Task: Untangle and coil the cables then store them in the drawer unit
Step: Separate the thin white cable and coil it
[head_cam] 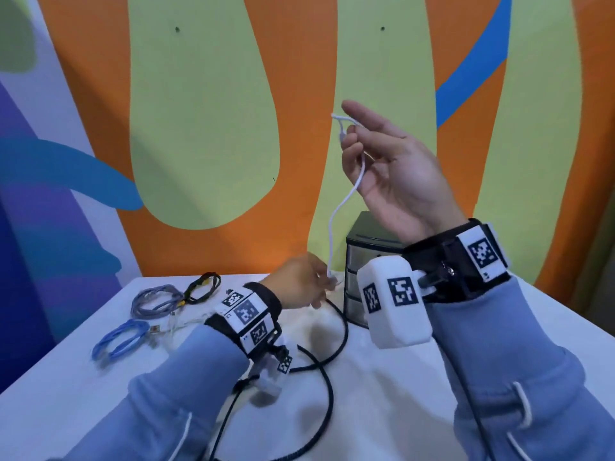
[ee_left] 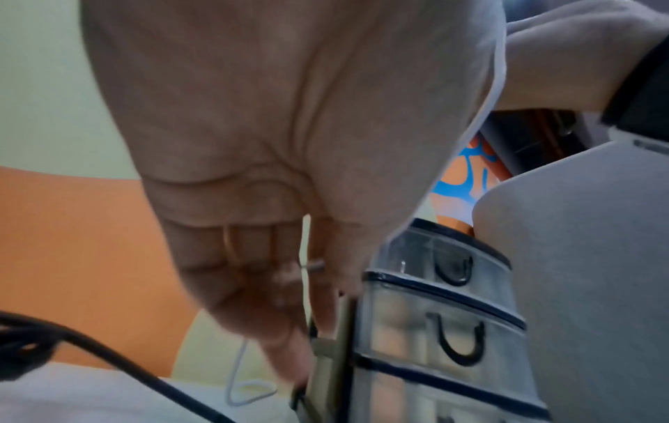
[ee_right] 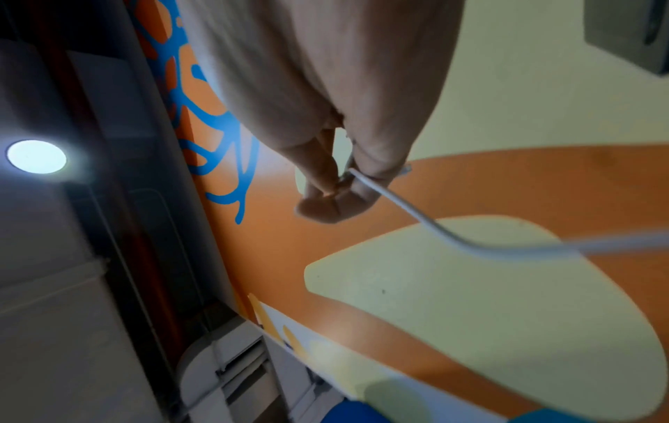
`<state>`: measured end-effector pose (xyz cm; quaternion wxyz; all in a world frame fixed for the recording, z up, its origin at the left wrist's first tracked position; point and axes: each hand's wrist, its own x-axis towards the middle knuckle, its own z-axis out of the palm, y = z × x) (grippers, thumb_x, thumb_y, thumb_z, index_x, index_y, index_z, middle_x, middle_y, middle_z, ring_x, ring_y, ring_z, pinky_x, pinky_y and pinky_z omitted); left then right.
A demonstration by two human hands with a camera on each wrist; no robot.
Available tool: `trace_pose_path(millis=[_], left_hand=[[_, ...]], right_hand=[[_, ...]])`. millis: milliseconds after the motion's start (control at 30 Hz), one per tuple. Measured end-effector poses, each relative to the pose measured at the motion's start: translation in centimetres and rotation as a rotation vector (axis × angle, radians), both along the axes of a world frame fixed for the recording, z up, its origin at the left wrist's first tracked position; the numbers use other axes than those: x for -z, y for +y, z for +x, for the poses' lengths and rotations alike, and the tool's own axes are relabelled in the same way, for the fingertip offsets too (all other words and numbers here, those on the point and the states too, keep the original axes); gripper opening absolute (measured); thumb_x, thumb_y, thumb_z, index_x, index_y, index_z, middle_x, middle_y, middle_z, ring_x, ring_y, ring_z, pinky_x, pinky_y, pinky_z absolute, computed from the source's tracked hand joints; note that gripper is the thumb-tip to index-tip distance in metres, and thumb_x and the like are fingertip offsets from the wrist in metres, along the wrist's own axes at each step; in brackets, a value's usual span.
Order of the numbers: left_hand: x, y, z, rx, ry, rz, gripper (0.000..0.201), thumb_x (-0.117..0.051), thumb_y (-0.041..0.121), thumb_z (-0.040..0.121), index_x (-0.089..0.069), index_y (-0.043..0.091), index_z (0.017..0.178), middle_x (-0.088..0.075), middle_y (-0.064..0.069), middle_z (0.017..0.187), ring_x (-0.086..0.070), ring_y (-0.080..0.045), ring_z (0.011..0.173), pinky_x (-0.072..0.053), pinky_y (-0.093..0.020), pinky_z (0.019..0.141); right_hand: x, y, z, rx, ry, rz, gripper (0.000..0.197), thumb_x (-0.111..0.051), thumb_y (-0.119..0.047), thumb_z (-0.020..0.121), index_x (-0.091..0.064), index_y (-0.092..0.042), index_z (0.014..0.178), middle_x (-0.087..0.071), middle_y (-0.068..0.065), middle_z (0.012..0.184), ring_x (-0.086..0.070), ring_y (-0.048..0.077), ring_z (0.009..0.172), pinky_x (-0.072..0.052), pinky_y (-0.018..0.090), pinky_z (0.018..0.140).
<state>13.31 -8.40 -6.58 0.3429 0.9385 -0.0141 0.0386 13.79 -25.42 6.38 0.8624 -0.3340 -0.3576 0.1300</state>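
Observation:
A thin white cable (head_cam: 336,214) hangs between my two hands. My right hand (head_cam: 382,164) is raised high in front of the wall and pinches the cable's upper end, where a short loop sticks out; the right wrist view shows the white cable (ee_right: 434,229) leaving the pinching fingers (ee_right: 326,183). My left hand (head_cam: 303,282) is low over the table, just left of the drawer unit (head_cam: 357,257), and its fingertips pinch the lower part of the cable (ee_left: 306,266). The drawer unit's drawers (ee_left: 445,337) are closed. A black cable (head_cam: 332,354) lies looped on the white table.
At the table's far left lie a coiled grey cable (head_cam: 156,299), a small black coil (head_cam: 203,286) and a coiled blue cable (head_cam: 121,341). A clear thin cable (head_cam: 176,322) lies between them. The painted wall stands right behind the white table (head_cam: 382,394).

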Motion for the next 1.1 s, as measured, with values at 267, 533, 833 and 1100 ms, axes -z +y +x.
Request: trace_pose_path(millis=[267, 533, 833, 1100], left_hand=[[-5.4, 3.5, -1.3, -0.237, -0.813, -0.554, 0.034, -0.059, 0.018, 0.108, -0.074, 0.009, 0.079, -0.074, -0.008, 0.073, -0.072, -0.03, 0.068, -0.056, -0.04, 0.071], [-10.5, 6.0, -5.4, -0.213, -0.824, -0.461, 0.028, -0.06, 0.026, 0.109, -0.08, 0.011, 0.097, -0.07, -0.004, 0.081, -0.065, -0.014, 0.075, -0.052, -0.026, 0.072], [-10.6, 7.3, -6.3, -0.328, -0.684, -0.352, 0.034, -0.061, 0.007, 0.094, -0.077, 0.024, 0.119, -0.077, -0.004, 0.099, -0.074, -0.018, 0.092, -0.057, -0.04, 0.094], [-11.5, 5.4, -8.4, 0.131, -0.303, -0.581, 0.026, -0.063, 0.008, 0.102, -0.076, 0.009, 0.125, -0.063, -0.008, 0.081, -0.043, -0.014, 0.06, -0.028, -0.025, 0.056]], right_hand=[[1.5, -3.6, 3.4, 0.694, -0.305, -0.855, 0.027, -0.054, -0.003, 0.099, -0.08, -0.011, 0.101, -0.07, 0.009, 0.094, -0.065, 0.013, 0.081, -0.064, 0.039, 0.082], [1.9, -3.5, 2.1, 0.652, -0.553, -1.097, 0.013, -0.077, -0.026, 0.094, -0.084, -0.016, 0.098, -0.071, -0.018, 0.067, -0.057, -0.012, 0.061, -0.052, 0.034, 0.078], [1.5, -3.5, 2.2, 0.831, -0.501, -1.026, 0.012, -0.079, -0.042, 0.089, -0.084, -0.031, 0.09, -0.058, -0.011, 0.129, -0.055, 0.009, 0.12, -0.042, 0.036, 0.097], [1.8, -2.2, 1.5, 0.389, -0.355, -0.71, 0.032, -0.052, 0.003, 0.1, -0.072, -0.011, 0.121, -0.075, 0.013, 0.092, -0.06, 0.02, 0.07, -0.046, 0.032, 0.069]])
